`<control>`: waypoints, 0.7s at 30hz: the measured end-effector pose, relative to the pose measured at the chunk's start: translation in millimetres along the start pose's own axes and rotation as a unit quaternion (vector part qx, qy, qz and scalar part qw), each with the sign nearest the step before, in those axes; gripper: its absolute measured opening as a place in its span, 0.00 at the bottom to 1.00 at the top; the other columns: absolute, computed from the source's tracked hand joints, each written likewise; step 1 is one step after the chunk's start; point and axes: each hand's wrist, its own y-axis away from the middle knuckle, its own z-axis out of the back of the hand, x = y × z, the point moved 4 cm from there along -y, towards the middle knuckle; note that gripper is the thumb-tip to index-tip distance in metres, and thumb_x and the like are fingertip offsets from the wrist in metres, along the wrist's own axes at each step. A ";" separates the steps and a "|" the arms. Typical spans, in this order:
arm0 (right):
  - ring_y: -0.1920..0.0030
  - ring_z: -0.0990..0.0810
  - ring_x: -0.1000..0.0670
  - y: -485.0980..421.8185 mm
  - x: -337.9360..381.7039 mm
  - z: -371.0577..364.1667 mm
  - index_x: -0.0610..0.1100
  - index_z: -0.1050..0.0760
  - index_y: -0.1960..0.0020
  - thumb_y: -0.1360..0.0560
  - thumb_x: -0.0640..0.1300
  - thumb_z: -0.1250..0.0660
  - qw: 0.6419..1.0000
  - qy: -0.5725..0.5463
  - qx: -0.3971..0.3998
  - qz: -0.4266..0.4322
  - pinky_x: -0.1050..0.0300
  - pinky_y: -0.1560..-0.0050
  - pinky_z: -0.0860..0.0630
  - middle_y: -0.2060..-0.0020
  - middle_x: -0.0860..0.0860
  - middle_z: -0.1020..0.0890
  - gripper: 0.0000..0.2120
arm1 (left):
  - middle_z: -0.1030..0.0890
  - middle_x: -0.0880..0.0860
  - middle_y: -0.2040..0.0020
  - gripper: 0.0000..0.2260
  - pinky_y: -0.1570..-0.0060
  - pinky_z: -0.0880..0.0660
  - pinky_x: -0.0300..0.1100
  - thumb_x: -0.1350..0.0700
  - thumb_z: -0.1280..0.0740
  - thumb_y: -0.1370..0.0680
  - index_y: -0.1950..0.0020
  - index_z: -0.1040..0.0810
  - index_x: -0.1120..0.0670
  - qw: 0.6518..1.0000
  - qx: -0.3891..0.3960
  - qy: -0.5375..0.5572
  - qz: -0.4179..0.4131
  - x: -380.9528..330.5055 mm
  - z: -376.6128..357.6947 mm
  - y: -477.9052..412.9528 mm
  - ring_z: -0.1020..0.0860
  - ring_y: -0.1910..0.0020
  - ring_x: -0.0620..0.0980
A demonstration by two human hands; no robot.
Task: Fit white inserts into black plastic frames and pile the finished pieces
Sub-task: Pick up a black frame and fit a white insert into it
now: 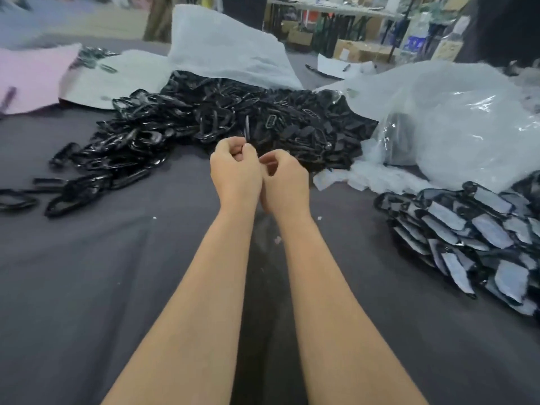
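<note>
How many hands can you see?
2: the left hand and the right hand, close together mid-picture, fingers curled, just before the heap of black frames. No others show.

Loads of bare grey cloth [117, 287] up front, easy to pass there; the heap of black frames [204, 124] blocks straight ahead; the finished pile [473, 238] and clear plastic bag [453, 118] crowd the right.
</note>
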 end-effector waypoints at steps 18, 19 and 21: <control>0.43 0.25 0.43 -59.8 51.1 -145.5 0.45 0.44 0.24 0.22 0.38 0.42 0.997 0.066 0.049 0.012 0.58 0.54 0.38 0.24 0.46 0.46 0.27 | 0.25 0.44 0.57 0.07 0.46 0.25 0.50 0.60 0.38 0.21 0.45 0.25 0.54 0.988 -0.112 0.028 0.098 43.0 95.3 -88.7 0.26 0.55 0.50; 0.47 0.24 0.43 -62.9 50.4 -145.3 0.45 0.43 0.25 0.22 0.39 0.41 0.996 0.075 0.046 0.007 0.57 0.55 0.37 0.27 0.45 0.43 0.26 | 0.26 0.44 0.57 0.06 0.45 0.25 0.50 0.60 0.38 0.21 0.45 0.25 0.53 0.989 -0.113 0.028 0.095 44.0 94.6 -89.7 0.26 0.55 0.50; 0.52 0.25 0.43 -65.6 49.6 -143.9 0.45 0.39 0.28 0.21 0.43 0.39 0.996 0.081 0.044 -0.003 0.56 0.56 0.36 0.32 0.45 0.38 0.22 | 0.26 0.43 0.57 0.06 0.44 0.26 0.50 0.60 0.38 0.21 0.46 0.26 0.53 0.989 -0.115 0.030 0.094 44.9 93.3 -90.6 0.26 0.54 0.49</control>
